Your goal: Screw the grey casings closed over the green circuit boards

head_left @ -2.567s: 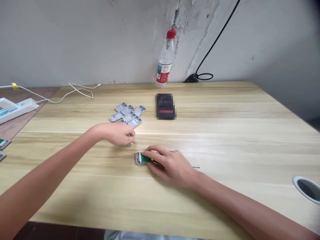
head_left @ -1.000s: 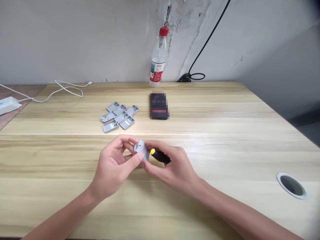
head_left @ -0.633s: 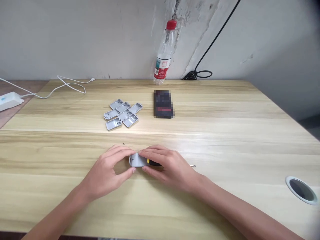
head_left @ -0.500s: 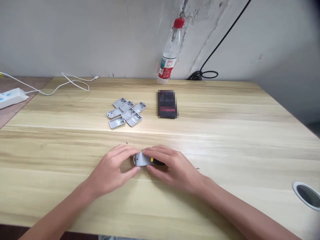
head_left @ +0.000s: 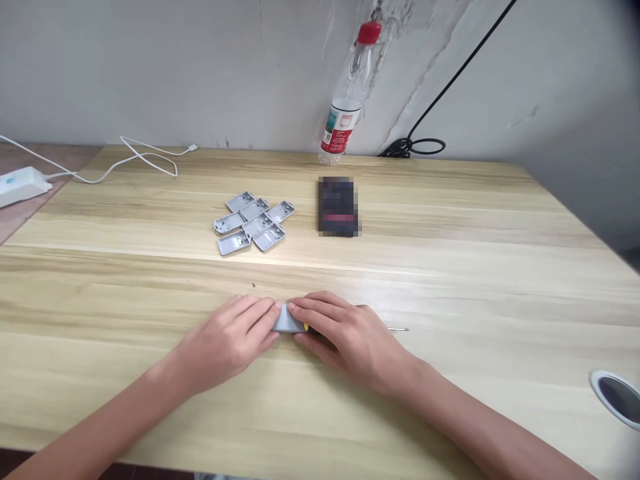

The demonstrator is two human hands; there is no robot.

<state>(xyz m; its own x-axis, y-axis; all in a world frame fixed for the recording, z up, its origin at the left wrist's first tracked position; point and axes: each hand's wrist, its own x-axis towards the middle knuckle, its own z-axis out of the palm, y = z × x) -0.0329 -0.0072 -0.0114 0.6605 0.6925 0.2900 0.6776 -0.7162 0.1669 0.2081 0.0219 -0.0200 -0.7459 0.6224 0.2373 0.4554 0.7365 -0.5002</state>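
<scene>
Between the fingertips of both hands, a grey plastic housing [head_left: 287, 323] sits low over the wooden tabletop [head_left: 450, 267]; whether it touches the surface cannot be confirmed. The left hand [head_left: 225, 343] approaches from the near left, its left fingers [head_left: 260, 315] closed narrow and pressed against the housing's left end. The right hand [head_left: 345, 340] lies opposite, its right fingers [head_left: 315, 308] closed narrow across the housing's right part. Under those right fingers, a black-and-yellow handle [head_left: 306, 328] is partly hidden, its exact tool type unconfirmed. Just beyond the right fingers and hand, a thin steel shaft [head_left: 399, 329] shows; any link to the handle cannot be confirmed.

Well ahead of the fingers lie loose grey housing shells [head_left: 250, 223], with a pixelated dark rectangular object [head_left: 339, 207] to their right.

Assessment: both hands meeting the housing from opposite sides is a sound hold. Even finger pressure and low wrists would best keep the housing square between them.
</scene>
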